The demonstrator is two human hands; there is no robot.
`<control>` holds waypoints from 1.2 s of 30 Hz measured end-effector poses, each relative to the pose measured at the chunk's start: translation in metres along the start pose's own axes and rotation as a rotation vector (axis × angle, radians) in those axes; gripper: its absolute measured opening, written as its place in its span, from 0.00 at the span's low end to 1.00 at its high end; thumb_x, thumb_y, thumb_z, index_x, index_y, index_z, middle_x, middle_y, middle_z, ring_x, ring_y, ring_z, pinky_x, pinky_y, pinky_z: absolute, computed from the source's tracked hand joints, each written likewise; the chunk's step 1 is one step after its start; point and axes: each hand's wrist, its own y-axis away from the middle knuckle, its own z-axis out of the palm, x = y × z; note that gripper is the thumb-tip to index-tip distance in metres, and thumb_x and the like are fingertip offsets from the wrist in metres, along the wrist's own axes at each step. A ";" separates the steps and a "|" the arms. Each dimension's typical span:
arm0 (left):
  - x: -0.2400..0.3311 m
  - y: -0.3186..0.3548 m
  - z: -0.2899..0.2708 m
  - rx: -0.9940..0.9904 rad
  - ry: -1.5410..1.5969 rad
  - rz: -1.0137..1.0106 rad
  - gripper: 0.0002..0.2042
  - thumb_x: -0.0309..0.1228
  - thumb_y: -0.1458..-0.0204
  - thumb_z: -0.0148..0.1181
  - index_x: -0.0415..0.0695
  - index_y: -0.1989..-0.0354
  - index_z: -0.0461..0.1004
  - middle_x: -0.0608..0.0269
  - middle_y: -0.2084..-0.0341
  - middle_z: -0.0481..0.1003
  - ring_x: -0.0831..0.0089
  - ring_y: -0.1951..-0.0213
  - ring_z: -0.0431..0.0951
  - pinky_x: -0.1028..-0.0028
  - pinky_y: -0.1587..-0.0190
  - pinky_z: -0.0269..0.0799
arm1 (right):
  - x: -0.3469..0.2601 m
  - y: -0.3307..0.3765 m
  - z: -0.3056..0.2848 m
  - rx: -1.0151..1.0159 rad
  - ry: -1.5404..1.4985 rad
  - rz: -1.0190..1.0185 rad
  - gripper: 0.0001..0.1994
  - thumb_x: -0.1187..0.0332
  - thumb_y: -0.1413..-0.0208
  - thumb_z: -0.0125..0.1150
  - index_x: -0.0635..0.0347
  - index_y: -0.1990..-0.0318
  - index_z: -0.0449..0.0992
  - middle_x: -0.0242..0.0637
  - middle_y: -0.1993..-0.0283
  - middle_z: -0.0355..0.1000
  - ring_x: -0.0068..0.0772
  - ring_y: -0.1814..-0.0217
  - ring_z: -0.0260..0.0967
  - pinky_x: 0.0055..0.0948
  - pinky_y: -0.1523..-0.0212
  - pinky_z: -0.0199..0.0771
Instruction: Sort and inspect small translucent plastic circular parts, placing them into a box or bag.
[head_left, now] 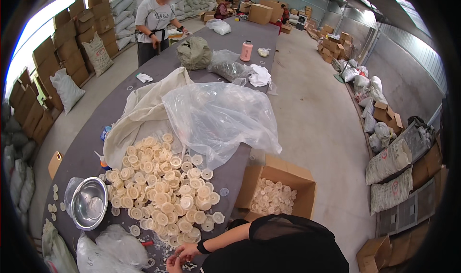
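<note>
At the bottom edge of the table my right hand (189, 250), with a black band at its wrist, meets my left hand (173, 263), which is partly cut off by the picture's edge. The fingers of both are pinched together; whatever lies between them is too small to make out. Small pale pieces (188, 267) are scattered on the table around them. Just beyond rises a large heap of round cream-coloured plastic caps (163, 186), spilling from a beige cloth sack (126, 134). Beside the heap lies a small red tool (147, 243).
A steel bowl (90, 203) and clear plastic bags (120, 249) sit left. An open cardboard box (307, 189) of similar caps stands right of the table. Clear plastic sheeting (221, 114) drapes behind the heap. A person (156, 23) stands at the table's far left side.
</note>
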 end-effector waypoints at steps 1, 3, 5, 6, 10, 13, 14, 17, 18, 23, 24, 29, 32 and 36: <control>0.002 0.003 0.001 -0.057 -0.033 -0.014 0.08 0.24 0.53 0.52 0.36 0.64 0.69 0.59 0.74 0.72 0.76 0.74 0.70 0.80 0.74 0.65 | 0.000 -0.002 0.001 -0.001 -0.002 -0.004 0.22 0.71 0.54 0.52 0.58 0.48 0.61 0.31 0.75 0.67 0.20 0.80 0.65 0.22 0.79 0.68; 0.007 0.008 0.005 -0.050 -0.007 0.006 0.07 0.24 0.53 0.52 0.37 0.66 0.69 0.60 0.75 0.72 0.77 0.78 0.70 0.80 0.75 0.64 | 0.000 -0.006 0.003 0.056 0.116 -0.056 0.17 0.71 0.55 0.52 0.59 0.54 0.66 0.32 0.74 0.68 0.21 0.80 0.64 0.22 0.79 0.67; 0.009 0.012 0.007 0.065 0.102 0.045 0.07 0.24 0.53 0.52 0.37 0.65 0.68 0.61 0.77 0.71 0.77 0.80 0.70 0.81 0.77 0.63 | -0.005 -0.007 0.006 0.094 0.305 -0.125 0.14 0.70 0.55 0.52 0.61 0.58 0.68 0.33 0.74 0.68 0.21 0.80 0.64 0.22 0.80 0.66; 0.005 0.012 0.004 0.066 0.100 0.043 0.07 0.24 0.53 0.52 0.37 0.65 0.68 0.61 0.77 0.71 0.77 0.80 0.70 0.81 0.77 0.63 | -0.006 -0.007 0.007 0.132 0.495 -0.193 0.11 0.70 0.56 0.52 0.62 0.63 0.70 0.34 0.73 0.68 0.20 0.81 0.64 0.22 0.81 0.65; -0.019 0.000 -0.009 0.163 0.071 0.050 0.08 0.26 0.52 0.53 0.38 0.63 0.67 0.61 0.76 0.71 0.77 0.77 0.69 0.81 0.78 0.62 | -0.002 -0.009 0.017 0.180 0.626 -0.287 0.07 0.69 0.57 0.51 0.62 0.70 0.70 0.36 0.74 0.69 0.26 0.78 0.66 0.26 0.78 0.66; -0.019 0.001 -0.007 0.264 0.237 -0.017 0.08 0.28 0.52 0.52 0.39 0.64 0.67 0.66 0.81 0.68 0.80 0.81 0.65 0.82 0.80 0.60 | 0.006 -0.021 0.018 0.228 0.901 -0.480 0.07 0.69 0.57 0.51 0.60 0.69 0.69 0.40 0.73 0.69 0.37 0.72 0.68 0.32 0.72 0.66; -0.018 0.005 -0.009 0.208 0.236 0.007 0.07 0.29 0.51 0.52 0.41 0.65 0.67 0.68 0.83 0.65 0.81 0.83 0.62 0.83 0.81 0.58 | -0.005 -0.010 0.026 0.242 1.007 -0.524 0.07 0.69 0.57 0.51 0.59 0.69 0.69 0.41 0.72 0.69 0.41 0.69 0.67 0.35 0.70 0.65; -0.023 0.000 -0.015 0.278 0.318 -0.150 0.03 0.26 0.52 0.47 0.41 0.69 0.63 0.68 0.86 0.62 0.82 0.88 0.58 0.82 0.86 0.55 | -0.014 -0.004 0.034 0.276 1.172 -0.582 0.07 0.70 0.56 0.50 0.60 0.68 0.69 0.44 0.73 0.68 0.47 0.68 0.66 0.39 0.66 0.65; -0.026 0.002 -0.017 0.272 0.317 -0.117 0.05 0.29 0.49 0.45 0.42 0.69 0.63 0.69 0.86 0.62 0.82 0.88 0.57 0.82 0.87 0.54 | -0.014 -0.004 0.037 0.266 1.190 -0.582 0.07 0.70 0.56 0.49 0.60 0.68 0.69 0.44 0.73 0.68 0.47 0.68 0.66 0.39 0.67 0.65; 0.008 0.026 -0.010 0.096 0.566 -0.284 0.04 0.32 0.51 0.52 0.46 0.70 0.68 0.72 0.88 0.58 0.82 0.86 0.56 0.83 0.84 0.56 | -0.012 -0.011 0.036 0.235 1.199 -0.632 0.07 0.69 0.54 0.48 0.57 0.67 0.68 0.44 0.73 0.68 0.47 0.67 0.66 0.40 0.69 0.64; 0.011 0.029 -0.009 0.069 0.576 -0.273 0.05 0.34 0.51 0.52 0.49 0.72 0.67 0.73 0.88 0.59 0.82 0.87 0.56 0.84 0.84 0.54 | -0.010 -0.014 0.035 0.244 1.224 -0.619 0.07 0.70 0.55 0.49 0.57 0.67 0.68 0.43 0.73 0.68 0.47 0.67 0.66 0.39 0.69 0.64; -0.001 0.023 -0.005 0.353 0.143 -0.043 0.09 0.38 0.51 0.54 0.49 0.65 0.69 0.75 0.87 0.59 0.84 0.85 0.56 0.84 0.84 0.54 | -0.008 -0.017 0.036 0.189 1.246 -0.413 0.09 0.70 0.58 0.51 0.57 0.66 0.68 0.43 0.70 0.69 0.47 0.65 0.67 0.39 0.68 0.65; -0.002 0.023 -0.009 0.319 0.056 -0.023 0.09 0.38 0.51 0.54 0.47 0.65 0.69 0.73 0.86 0.61 0.83 0.84 0.58 0.83 0.82 0.56 | -0.009 -0.021 0.030 0.084 1.056 -0.314 0.20 0.76 0.61 0.47 0.60 0.55 0.66 0.46 0.59 0.69 0.42 0.56 0.66 0.35 0.58 0.65; -0.001 0.022 -0.014 0.290 -0.056 0.006 0.11 0.37 0.51 0.53 0.44 0.65 0.70 0.71 0.83 0.64 0.82 0.81 0.61 0.82 0.79 0.58 | -0.021 -0.011 0.034 0.017 1.005 -0.324 0.22 0.76 0.62 0.48 0.59 0.53 0.66 0.45 0.59 0.69 0.40 0.54 0.65 0.33 0.56 0.65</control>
